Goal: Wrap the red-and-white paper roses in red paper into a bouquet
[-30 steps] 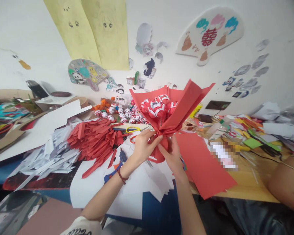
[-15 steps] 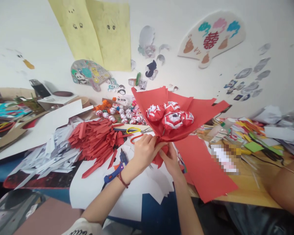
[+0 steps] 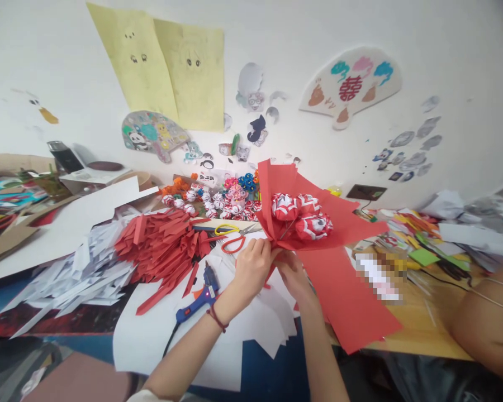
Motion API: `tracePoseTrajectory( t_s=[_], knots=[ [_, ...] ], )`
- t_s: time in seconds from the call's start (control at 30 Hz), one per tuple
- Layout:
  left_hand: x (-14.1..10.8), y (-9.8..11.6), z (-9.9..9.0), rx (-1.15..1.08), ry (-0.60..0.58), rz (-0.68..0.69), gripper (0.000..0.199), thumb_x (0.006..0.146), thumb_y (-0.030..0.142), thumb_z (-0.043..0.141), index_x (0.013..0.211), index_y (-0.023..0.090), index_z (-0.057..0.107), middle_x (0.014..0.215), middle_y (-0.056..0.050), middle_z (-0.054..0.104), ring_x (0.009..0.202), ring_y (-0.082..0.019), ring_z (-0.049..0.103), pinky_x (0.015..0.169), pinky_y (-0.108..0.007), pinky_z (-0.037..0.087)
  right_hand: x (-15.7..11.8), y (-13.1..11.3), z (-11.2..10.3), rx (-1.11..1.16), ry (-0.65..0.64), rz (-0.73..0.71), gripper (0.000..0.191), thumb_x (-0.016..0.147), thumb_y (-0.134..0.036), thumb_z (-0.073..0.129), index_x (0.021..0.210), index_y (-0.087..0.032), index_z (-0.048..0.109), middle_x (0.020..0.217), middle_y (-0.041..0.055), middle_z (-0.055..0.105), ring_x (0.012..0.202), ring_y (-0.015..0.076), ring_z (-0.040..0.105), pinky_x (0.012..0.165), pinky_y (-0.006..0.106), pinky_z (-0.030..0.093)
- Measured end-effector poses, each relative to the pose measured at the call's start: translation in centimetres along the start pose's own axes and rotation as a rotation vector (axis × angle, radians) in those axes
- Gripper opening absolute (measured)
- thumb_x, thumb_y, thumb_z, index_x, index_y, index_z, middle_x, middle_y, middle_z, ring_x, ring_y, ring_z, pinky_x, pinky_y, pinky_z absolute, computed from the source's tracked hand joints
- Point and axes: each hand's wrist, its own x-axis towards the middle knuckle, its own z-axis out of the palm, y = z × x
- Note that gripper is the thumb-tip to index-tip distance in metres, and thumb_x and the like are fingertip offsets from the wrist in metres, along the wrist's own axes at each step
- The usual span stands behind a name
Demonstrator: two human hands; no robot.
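A bouquet of red-and-white folded paper flowers (image 3: 314, 226) sits inside a red paper wrapper (image 3: 339, 223), tilted to the right above the table. My left hand (image 3: 254, 262) is closed around the gathered base of the wrapper from the left. From the right, my right hand (image 3: 291, 271) grips the lower end of the same bundle, its fingertips partly hidden behind the paper. Below the bouquet lies a flat sheet of red paper (image 3: 352, 307). Left of my left hand is a blue glue gun (image 3: 201, 296), and scissors (image 3: 232, 237) with yellow and red handles lie beyond it.
Piles of red paper strips (image 3: 161, 243) and white paper strips (image 3: 81, 268) cover the left side. Small paper flowers (image 3: 218, 204) stand at the back by the wall. Coloured scraps (image 3: 425, 254) lie at right, near another person's arm (image 3: 486, 318). White sheets (image 3: 171, 340) overhang the front edge.
The bouquet has turned and tipped further to the right, and the left side of its wrapper now stands more upright. Both hands keep their hold at the base. The view has shifted slightly.
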Motion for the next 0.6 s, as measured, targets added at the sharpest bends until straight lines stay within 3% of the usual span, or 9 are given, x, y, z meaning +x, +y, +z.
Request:
tracePoseTrajectory(
  t_s=[0.1,0.2,0.33,0.6],
  knots=[
    [0.6,-0.1,0.6,-0.05,-0.011,-0.022,0.022,0.096,0.033,0.054,0.083,0.016,0.059,0.073,-0.005,0.061,0.069,-0.019,0.057,0.058,-0.03,0.041,1.2,-0.1,-1.3,0.051,0.005,0.018,0.031,0.075,-0.044,0.075,0.098,-0.023,0.068,0.104,0.0041,0.072,0.099,0.0216,0.066,0.096,0.042,0.052],
    [1.2,-0.3,1.5,-0.066,-0.018,-0.041,0.014,0.094,0.029,0.059,0.09,0.015,0.059,0.081,-0.006,0.065,0.074,-0.02,0.06,0.06,-0.03,0.045,2.7,-0.2,-1.7,0.092,0.012,0.02,0.039,0.071,-0.046,0.08,0.103,-0.027,0.069,0.112,0.0039,0.071,0.105,0.0218,0.066,0.1,0.042,0.051],
    [1.9,-0.7,3.0,-0.038,-0.087,-0.055,0.012,0.092,0.02,0.06,0.103,0.014,0.058,0.092,-0.008,0.067,0.083,-0.022,0.063,0.065,-0.03,0.051,4.5,-0.1,-1.2,0.057,-0.038,0.042,0.039,0.082,-0.049,0.069,0.114,-0.026,0.066,0.121,0.0073,0.069,0.114,0.0234,0.064,0.104,0.046,0.049],
    [2.7,-2.3,3.7,-0.034,-0.151,-0.046,0.008,0.089,0.02,0.063,0.095,0.015,0.06,0.091,-0.008,0.066,0.085,-0.024,0.062,0.066,-0.031,0.052,6.3,0.4,-0.7,0.037,-0.015,0.081,0.04,0.082,-0.05,0.07,0.111,-0.023,0.066,0.12,0.0078,0.069,0.113,0.0242,0.064,0.103,0.045,0.05]
  ],
)
